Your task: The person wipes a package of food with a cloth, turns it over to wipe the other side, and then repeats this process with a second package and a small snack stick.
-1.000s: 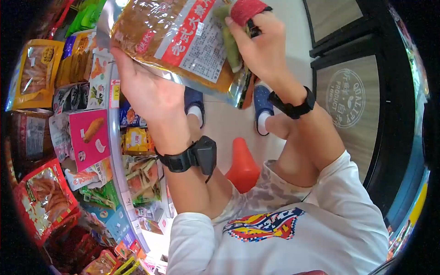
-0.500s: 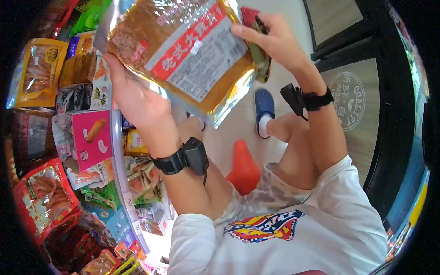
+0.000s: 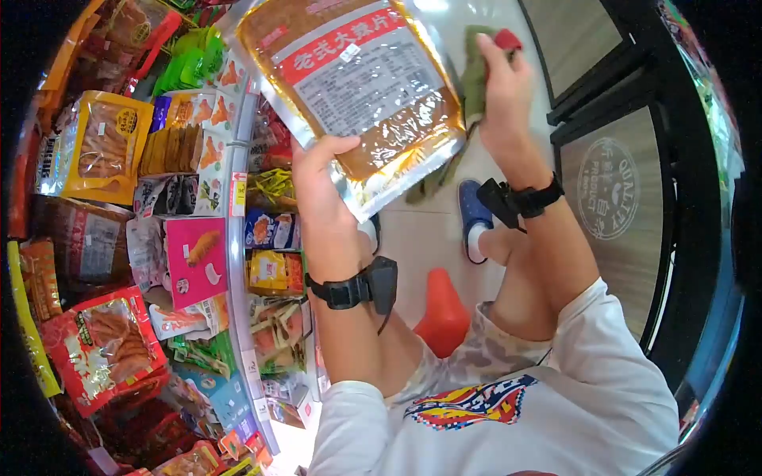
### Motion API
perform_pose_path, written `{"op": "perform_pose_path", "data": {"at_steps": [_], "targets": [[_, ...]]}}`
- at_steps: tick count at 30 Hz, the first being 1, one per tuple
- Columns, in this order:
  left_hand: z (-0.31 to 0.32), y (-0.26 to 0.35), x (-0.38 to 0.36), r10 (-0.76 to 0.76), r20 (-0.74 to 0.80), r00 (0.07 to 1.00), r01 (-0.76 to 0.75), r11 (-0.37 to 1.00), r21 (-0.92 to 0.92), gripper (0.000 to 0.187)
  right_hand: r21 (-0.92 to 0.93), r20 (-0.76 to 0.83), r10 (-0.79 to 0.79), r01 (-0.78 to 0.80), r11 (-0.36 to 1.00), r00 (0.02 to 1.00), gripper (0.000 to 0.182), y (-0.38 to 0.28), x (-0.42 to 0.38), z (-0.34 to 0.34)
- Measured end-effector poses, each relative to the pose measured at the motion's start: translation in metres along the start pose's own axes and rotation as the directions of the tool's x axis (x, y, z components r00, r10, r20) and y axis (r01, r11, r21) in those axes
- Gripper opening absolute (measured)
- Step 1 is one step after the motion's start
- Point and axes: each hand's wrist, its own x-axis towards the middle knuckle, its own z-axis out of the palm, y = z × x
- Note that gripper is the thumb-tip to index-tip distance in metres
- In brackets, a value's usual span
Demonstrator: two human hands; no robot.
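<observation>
My left hand (image 3: pixel 321 186) grips a large flat foil snack packet (image 3: pixel 389 139) by its lower left edge, thumb on the front. The packet has a clear window over brown contents and a red and white printed label, and it tilts a little in front of me. In my right hand (image 3: pixel 508 91), to the right of the packet and apart from it, is a green cloth (image 3: pixel 475 75) with a red part at the top. The cloth hangs down and part of it passes behind the packet.
Shelves of bagged snacks fill the left, among them a yellow pouch (image 3: pixel 107 147), a pink box (image 3: pixel 196 258) and a red bag (image 3: pixel 107 345). A shelf edge (image 3: pixel 238 317) carries price tags. Between my legs is a red stool (image 3: pixel 443 317). Dark-framed panels (image 3: pixel 611 214) stand on the right.
My right hand has let go of the packet's right edge and moved right with the cloth. My left hand now has the packet alone, turned more upright. The view has shifted left.
</observation>
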Motion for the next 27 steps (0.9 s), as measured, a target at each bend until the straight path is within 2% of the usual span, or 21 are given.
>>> {"op": "perform_pose_path", "data": {"at_steps": [1,2,4,5,6,8,9,10,11,12,14,15,16,17,18,20,21,24,26,27], "targets": [[-0.001,0.000,0.000,0.021,0.014,1.000,-0.019,0.997,-0.080,0.068,-0.046,-0.160,-0.089,0.082,0.996,0.983,0.021,-0.002,0.003,-0.003],[-0.001,0.000,0.002,0.028,0.013,1.000,-0.026,0.996,-0.085,0.068,-0.045,-0.152,-0.093,0.087,0.995,0.984,0.021,-0.004,0.005,-0.007],[-0.006,-0.003,0.005,0.068,-0.030,0.997,-0.070,0.994,-0.080,0.073,-0.239,-0.096,-0.448,0.416,0.877,0.889,0.021,-0.016,-0.001,-0.005],[-0.007,-0.006,0.006,0.083,-0.033,0.996,-0.085,0.994,-0.074,0.071,-0.373,-0.065,-0.455,0.401,0.837,0.888,0.022,-0.019,-0.009,-0.004],[-0.006,-0.007,0.007,0.087,-0.040,0.995,-0.089,0.993,-0.073,0.071,-0.412,0.029,-0.443,0.415,0.811,0.896,0.018,-0.022,-0.019,0.000],[-0.003,-0.010,0.006,0.069,0.015,0.997,-0.068,0.994,-0.084,0.065,-0.405,0.296,-0.411,0.503,0.763,0.862,0.013,-0.007,-0.026,0.005],[0.001,-0.012,0.005,0.078,0.047,0.996,-0.075,0.996,-0.054,0.050,-0.389,0.408,-0.386,0.540,0.746,0.827,0.013,-0.001,-0.030,0.010],[0.005,-0.015,0.004,0.068,0.051,0.996,-0.065,0.996,-0.055,0.050,-0.370,0.513,-0.356,0.575,0.730,0.781,0.014,0.005,-0.034,0.016],[0.010,-0.017,0.003,0.049,0.045,0.998,-0.046,0.996,-0.073,0.046,-0.343,0.583,-0.368,0.630,0.697,0.724,0.017,0.012,-0.038,0.018],[0.012,-0.020,0.002,0.032,0.039,0.999,-0.029,0.995,-0.092,0.043,-0.337,0.609,-0.297,0.579,0.742,0.735,0.018,0.012,-0.043,0.020],[0.011,-0.025,0.006,0.058,0.073,0.996,-0.055,0.997,-0.047,0.047,-0.300,0.689,-0.240,0.571,0.764,0.684,0.020,0.006,-0.051,0.020],[0.010,-0.023,0.009,0.053,0.113,0.992,-0.041,0.994,-0.103,0.051,-0.298,0.691,-0.239,0.571,0.765,0.682,0.020,0.005,-0.056,0.021],[0.010,-0.020,0.010,0.052,0.151,0.987,-0.028,0.987,-0.157,0.055,-0.207,0.766,-0.310,0.673,0.710,0.563,0.021,0.004,-0.060,0.022],[0.013,-0.021,0.007,0.017,0.024,1.000,-0.014,0.992,-0.122,0.054,-0.105,0.823,-0.371,0.757,0.645,0.430,0.023,0.003,-0.065,0.023],[0.010,-0.020,0.006,0.019,0.020,1.000,-0.016,0.993,-0.120,0.054,-0.102,0.823,-0.372,0.755,0.647,0.429,0.023,0.002,-0.070,0.025],[0.003,-0.019,0.005,0.085,0.139,0.987,-0.064,0.987,-0.146,0.056,-0.073,0.832,-0.318,0.657,0.750,0.455,0.024,0.000,-0.080,0.027],[0.007,-0.018,0.004,0.086,0.059,0.995,-0.078,0.988,-0.134,0.057,-0.075,0.831,-0.317,0.657,0.750,0.457,0.024,0.002,-0.081,0.028],[0.002,-0.019,0.006,0.068,0.055,0.996,-0.062,0.991,-0.118,0.057,-0.106,0.841,-0.287,0.659,0.745,0.460,0.027,0.008,-0.085,0.030],[0.002,-0.019,0.005,0.061,0.049,0.997,-0.055,0.992,-0.116,0.057,-0.125,0.811,-0.371,0.754,0.645,0.452,0.032,0.010,-0.087,0.034],[0.004,-0.018,0.004,0.053,0.045,0.998,-0.048,0.992,-0.113,0.057,-0.125,0.811,-0.372,0.754,0.644,0.452,0.032,0.008,-0.086,0.034]]}}
